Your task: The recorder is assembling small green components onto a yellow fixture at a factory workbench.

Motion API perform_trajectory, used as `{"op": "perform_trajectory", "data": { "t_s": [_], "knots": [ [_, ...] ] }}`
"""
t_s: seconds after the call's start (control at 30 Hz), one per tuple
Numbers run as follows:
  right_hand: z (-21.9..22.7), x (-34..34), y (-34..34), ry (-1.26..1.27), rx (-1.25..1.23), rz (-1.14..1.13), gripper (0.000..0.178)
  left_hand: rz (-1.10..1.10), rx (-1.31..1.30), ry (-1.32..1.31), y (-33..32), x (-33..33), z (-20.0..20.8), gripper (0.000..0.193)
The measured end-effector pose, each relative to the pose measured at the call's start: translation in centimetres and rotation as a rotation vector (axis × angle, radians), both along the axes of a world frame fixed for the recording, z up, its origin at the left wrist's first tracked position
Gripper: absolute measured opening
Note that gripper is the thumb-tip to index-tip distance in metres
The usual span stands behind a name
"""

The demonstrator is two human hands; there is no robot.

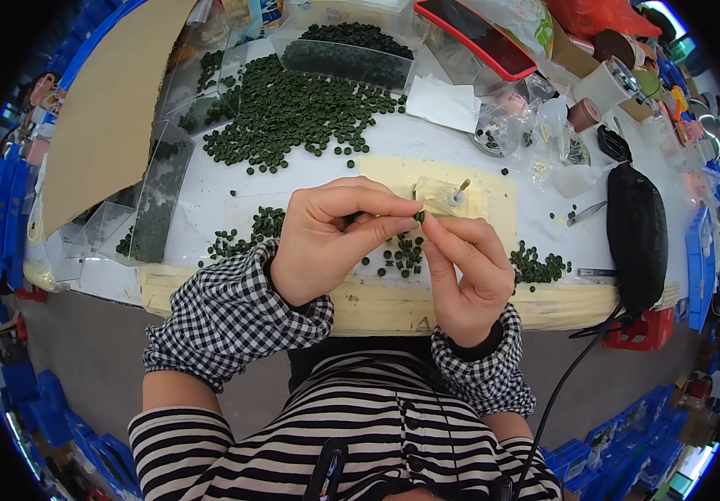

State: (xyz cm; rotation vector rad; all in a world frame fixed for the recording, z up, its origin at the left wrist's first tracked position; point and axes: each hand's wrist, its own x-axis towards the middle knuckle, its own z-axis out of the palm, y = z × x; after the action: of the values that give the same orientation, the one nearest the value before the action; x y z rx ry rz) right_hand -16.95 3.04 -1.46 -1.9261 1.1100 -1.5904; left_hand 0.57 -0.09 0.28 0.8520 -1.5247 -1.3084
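My left hand [339, 234] and my right hand [470, 271] meet over the near part of the table, fingertips pinched. Between them is a small dark green round piece [419, 216], partly hidden by the fingers. Just beyond my right fingertips, a pale block wrapped in tape [437, 197] carries a short upright pin [463, 189]. Loose green pieces [404, 255] lie beneath my hands. More of them form a small pile [538, 265] right of my right hand and another [251, 235] by my left wrist.
A large heap of green pieces [289, 108] spreads across the back, beside a clear tray [347, 65]. A cardboard sheet [114, 108] leans at left. At back right are a red-cased phone [479, 37] and folded white paper [443, 103]. A black pouch [637, 238] and tweezers [587, 213] lie right.
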Motion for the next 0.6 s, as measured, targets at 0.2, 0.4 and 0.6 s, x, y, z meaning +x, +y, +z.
{"op": "perform_trajectory", "data": {
  "t_s": [0.2,0.4,0.6],
  "knots": [
    [0.17,0.01,0.05,-0.002,0.014,0.013,0.032,-0.009,-0.037,0.021,0.02,-0.07,0.01,0.020],
    [0.26,-0.05,0.10,-0.015,0.038,0.032,0.030,-0.020,-0.092,0.026,-0.07,-0.06,-0.11,0.020],
    [0.33,0.05,0.14,-0.023,0.046,0.034,0.031,-0.013,-0.130,0.016,-0.20,-0.05,-0.27,0.019]
  ]
}}
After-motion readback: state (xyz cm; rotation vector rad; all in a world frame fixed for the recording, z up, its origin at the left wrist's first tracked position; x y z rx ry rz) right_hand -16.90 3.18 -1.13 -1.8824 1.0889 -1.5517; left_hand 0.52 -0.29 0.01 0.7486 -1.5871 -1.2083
